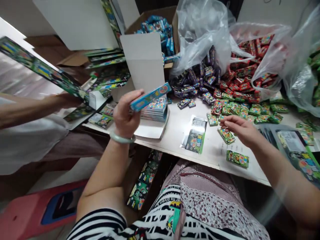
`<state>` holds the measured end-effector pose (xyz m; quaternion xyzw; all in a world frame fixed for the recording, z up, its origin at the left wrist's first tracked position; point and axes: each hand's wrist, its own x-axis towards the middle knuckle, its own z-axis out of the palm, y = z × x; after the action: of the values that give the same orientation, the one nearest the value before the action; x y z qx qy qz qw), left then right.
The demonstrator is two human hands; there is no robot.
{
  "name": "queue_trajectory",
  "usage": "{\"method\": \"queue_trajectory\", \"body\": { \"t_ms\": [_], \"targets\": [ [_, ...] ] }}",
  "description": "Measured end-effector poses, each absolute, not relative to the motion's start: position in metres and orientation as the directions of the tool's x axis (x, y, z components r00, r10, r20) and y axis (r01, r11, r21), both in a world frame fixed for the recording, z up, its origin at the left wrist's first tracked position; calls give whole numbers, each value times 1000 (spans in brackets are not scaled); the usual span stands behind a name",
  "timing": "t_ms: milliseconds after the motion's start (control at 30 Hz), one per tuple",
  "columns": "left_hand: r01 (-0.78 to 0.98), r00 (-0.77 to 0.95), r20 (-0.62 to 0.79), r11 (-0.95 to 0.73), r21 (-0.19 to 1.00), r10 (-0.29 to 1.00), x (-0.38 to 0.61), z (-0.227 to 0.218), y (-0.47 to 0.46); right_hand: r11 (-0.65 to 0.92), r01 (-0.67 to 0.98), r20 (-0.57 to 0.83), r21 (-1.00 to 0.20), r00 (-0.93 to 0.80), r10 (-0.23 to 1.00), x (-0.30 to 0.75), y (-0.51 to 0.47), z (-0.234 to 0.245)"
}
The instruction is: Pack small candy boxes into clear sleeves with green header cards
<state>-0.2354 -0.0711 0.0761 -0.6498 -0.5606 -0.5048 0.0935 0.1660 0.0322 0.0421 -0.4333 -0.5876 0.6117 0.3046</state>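
My left hand (pixel 127 115), with a pale bangle at the wrist, is closed around one end of a long blue printed packet (pixel 151 97). It holds the packet tilted above a white open box (pixel 146 130) with a stack of blue printed packs (pixel 156 110) in it. My right hand (pixel 238 129) hovers over the table, fingers stretched forward and slightly bent, just above a small green packet (pixel 226 135). Nothing shows clearly between those fingers. Another green packet (pixel 237 158) lies nearer the table edge, and a flat clear pouch with a dark printed card (pixel 196 135) lies between my hands.
Behind are piles of purple packets (pixel 190 83), red packets (pixel 246 78) and green packets (pixel 257 110), with clear plastic bags (pixel 202 30). A carton of blue packets (pixel 160 30) stands at the back. At left, a co-worker's hand (pixel 66 100) holds a printed card strip (pixel 45 71).
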Motion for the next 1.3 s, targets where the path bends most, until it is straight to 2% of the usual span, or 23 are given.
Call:
{"method": "queue_trajectory", "body": {
  "t_ms": [33,100,300,400,500,567,600,667,733,833,967,1033,1100,1200,1267,1300],
  "targets": [
    [887,-32,750,-327,326,661,-255,77,-61,-114,168,-182,-979,-470,864,164,29,36],
    [958,100,625,-246,150,774,-282,65,-40,-80,228,-196,-970,-547,814,156,20,23],
    [982,128,394,-172,80,910,-302,12,-22,125,358,-187,-925,-717,671,144,4,1],
    [992,67,292,-95,84,954,-293,13,-33,207,436,-215,-876,-737,641,150,12,0],
    [982,-9,385,-65,179,923,-257,11,-40,307,518,-203,-798,-711,673,141,32,-1],
    [948,15,395,-139,286,919,-213,-4,-43,411,602,-161,-685,-674,721,123,47,-5],
    [921,56,332,-177,347,942,-188,-14,-44,466,645,-144,-605,-664,733,110,54,-8],
    [902,149,67,-163,401,987,-141,-37,-48,569,711,-161,-413,-672,723,83,64,-16],
    [928,137,-143,-76,366,980,-106,-56,-50,564,746,-193,-353,-648,736,60,69,-25],
    [948,97,-267,-7,319,959,-87,-68,-50,555,765,-214,-326,-631,746,42,69,-37],
    [924,80,-251,23,383,965,-92,-70,-49,538,773,-225,-337,-621,751,43,77,-34],
    [878,32,-142,40,477,989,-93,-69,-50,526,773,-231,-354,-617,752,47,87,-22],
    [767,-41,12,24,642,999,-92,-67,-50,522,748,-188,-410,-629,754,54,95,-4],
    [532,-130,173,-78,843,976,-95,-54,-48,448,600,-76,-663,-649,757,68,96,27],
    [483,-118,261,-175,858,958,-101,-39,-45,311,456,-126,-834,-706,697,81,91,44],
    [500,-81,309,-230,835,948,-105,-30,-43,234,417,-181,-878,-744,643,87,88,51]
  ]
}}
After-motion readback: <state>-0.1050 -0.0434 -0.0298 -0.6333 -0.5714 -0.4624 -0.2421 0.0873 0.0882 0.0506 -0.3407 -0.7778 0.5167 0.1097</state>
